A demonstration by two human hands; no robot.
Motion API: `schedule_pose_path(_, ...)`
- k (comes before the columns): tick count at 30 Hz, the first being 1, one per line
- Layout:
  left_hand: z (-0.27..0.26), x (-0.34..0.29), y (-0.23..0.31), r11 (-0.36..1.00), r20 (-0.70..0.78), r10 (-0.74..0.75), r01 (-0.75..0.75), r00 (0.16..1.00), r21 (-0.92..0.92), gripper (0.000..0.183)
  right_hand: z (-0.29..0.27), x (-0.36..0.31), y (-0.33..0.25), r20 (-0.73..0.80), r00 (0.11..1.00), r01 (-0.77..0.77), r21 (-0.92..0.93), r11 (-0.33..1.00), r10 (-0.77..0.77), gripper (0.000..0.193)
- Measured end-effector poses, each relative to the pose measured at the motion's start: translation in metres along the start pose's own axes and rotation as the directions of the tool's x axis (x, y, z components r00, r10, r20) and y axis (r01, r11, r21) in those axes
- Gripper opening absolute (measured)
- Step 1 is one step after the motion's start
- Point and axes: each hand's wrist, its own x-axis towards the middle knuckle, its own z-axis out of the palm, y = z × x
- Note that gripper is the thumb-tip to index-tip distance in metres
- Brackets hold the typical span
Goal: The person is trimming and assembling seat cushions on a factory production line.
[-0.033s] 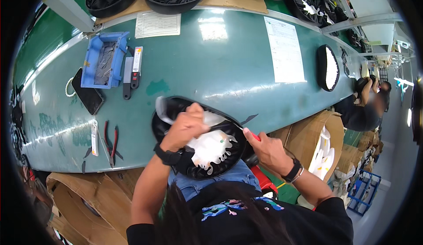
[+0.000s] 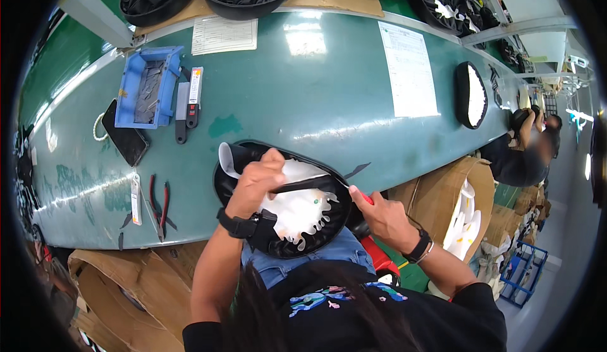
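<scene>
A rounded black fabric-covered piece (image 2: 288, 247) rests tilted on my lap against the table edge. Inside it lies a white sheet (image 2: 303, 209) with a wavy cut edge. My left hand (image 2: 259, 180) is closed over the piece, pinching a dark fold of the black fabric (image 2: 306, 183) that stretches toward the right rim. A curled whitish flap (image 2: 227, 160) sticks up beside that hand. In my right hand (image 2: 387, 216) is a red-handled tool (image 2: 361, 195), its thin tip at the right rim. What kind of tool it is cannot be made out.
On the green table (image 2: 265, 99) stand a blue bin (image 2: 136, 92) of dark strips, box cutters (image 2: 191, 102), a phone (image 2: 126, 134) and red-handled pliers (image 2: 159, 206). Another black-rimmed piece (image 2: 471, 96) lies right. Cardboard boxes (image 2: 436, 200) flank me; a co-worker (image 2: 528, 156) sits at far right.
My left hand has shifted slightly left and down, and a taut dark fold now shows across the white sheet. The flap, blurred before, is sharp. My right hand stays almost in place.
</scene>
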Motion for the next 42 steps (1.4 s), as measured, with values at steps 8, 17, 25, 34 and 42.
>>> schedule_pose_path(8, 0.051, 0.019, -0.030, 0.453, 0.282, 0.166, -0.327, 0.945, 0.830, 0.038, -0.014, 0.012, 0.006, -0.021, 1.000, -0.003, 0.130, 0.991, 0.006, 0.061)
schedule_pose_path(17, 0.013, 0.023, 0.005, 0.915, 0.172, 0.224, -0.268, 0.959, 0.302, 0.046, -0.007, 0.019, 0.000, 0.032, 0.998, -0.057, 0.036, 0.998, 0.056, 0.057)
schedule_pose_path(25, 0.011, 0.025, 0.032, 0.875, -0.138, 0.002, 0.065, 0.990, 0.479, 0.006, 0.000, 0.034, -0.018, -0.026, 0.983, -0.180, 0.086, 0.980, 0.182, 0.052)
schedule_pose_path(34, 0.023, 0.068, 0.005, 0.421, 0.133, 0.211, -0.212, 0.968, 0.882, 0.024, -0.009, 0.077, 0.006, -0.093, 0.993, -0.062, 0.114, 0.992, 0.073, 0.055)
schedule_pose_path(42, -0.004, 0.067, 0.019, 0.953, -0.162, 0.098, -0.139, 0.982, -0.268, 0.024, 0.017, 0.035, -0.035, -0.189, 0.938, -0.246, 0.233, 0.941, 0.292, 0.061)
